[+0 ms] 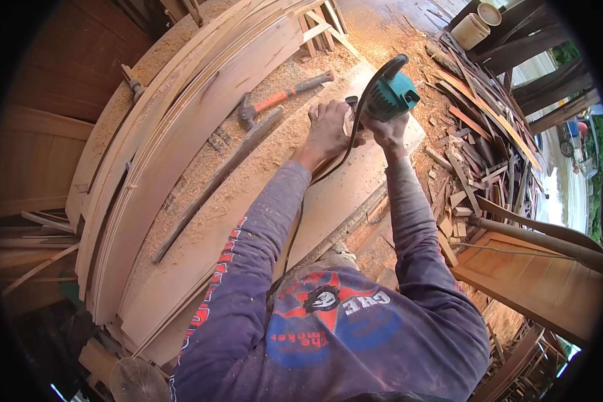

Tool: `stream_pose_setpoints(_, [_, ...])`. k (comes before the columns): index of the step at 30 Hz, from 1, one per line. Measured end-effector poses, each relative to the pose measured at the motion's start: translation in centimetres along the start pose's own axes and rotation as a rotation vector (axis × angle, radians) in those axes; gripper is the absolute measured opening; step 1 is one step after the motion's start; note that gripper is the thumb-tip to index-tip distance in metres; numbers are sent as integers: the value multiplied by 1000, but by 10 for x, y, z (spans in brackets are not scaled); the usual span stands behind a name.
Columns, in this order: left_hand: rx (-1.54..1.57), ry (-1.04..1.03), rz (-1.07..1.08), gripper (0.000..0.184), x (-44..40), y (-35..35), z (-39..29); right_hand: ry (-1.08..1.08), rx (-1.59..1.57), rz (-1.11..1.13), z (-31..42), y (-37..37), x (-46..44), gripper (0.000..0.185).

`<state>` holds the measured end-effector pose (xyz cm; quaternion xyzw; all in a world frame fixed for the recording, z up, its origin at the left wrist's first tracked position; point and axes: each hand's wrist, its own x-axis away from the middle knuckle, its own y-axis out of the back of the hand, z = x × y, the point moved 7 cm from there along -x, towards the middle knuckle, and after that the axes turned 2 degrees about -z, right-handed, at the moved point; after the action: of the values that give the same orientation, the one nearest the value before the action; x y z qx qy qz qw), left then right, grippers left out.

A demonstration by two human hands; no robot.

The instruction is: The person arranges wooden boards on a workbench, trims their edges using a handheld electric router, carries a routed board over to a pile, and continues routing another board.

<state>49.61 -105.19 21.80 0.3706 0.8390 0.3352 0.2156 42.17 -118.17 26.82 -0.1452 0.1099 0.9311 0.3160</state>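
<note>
A teal power tool (pixel 392 96) with a black cord sits over a wide pale board (pixel 345 174). My right hand (pixel 388 130) is closed round the tool's lower part, partly hidden by its body. My left hand (pixel 329 130) rests at the tool's near left side, fingers bent over its front part; the cord runs down beside this hand. To the left of my left hand lies a hammer (pixel 271 100) with an orange and black handle. A long dark wooden strip (pixel 214 184) lies left of my left forearm. Sawdust covers much of the board.
Long stacked planks (pixel 181 127) curve along the left. Scrap wood (pixel 482 154) is heaped at the right, with a wooden panel (pixel 522 281) below it. A white bucket (pixel 470 31) stands at the upper right. Wooden slats (pixel 318 30) lie beyond the hammer.
</note>
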Motion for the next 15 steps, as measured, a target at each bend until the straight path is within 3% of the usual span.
stream_pose_setpoints(11, [3,29,-63,95,102,34,26,91,47,59,37,-65,74,40])
stream_pose_setpoints(15, [-17,103,-61,96,140,44,39,63,-100,68,44,-90,102,40])
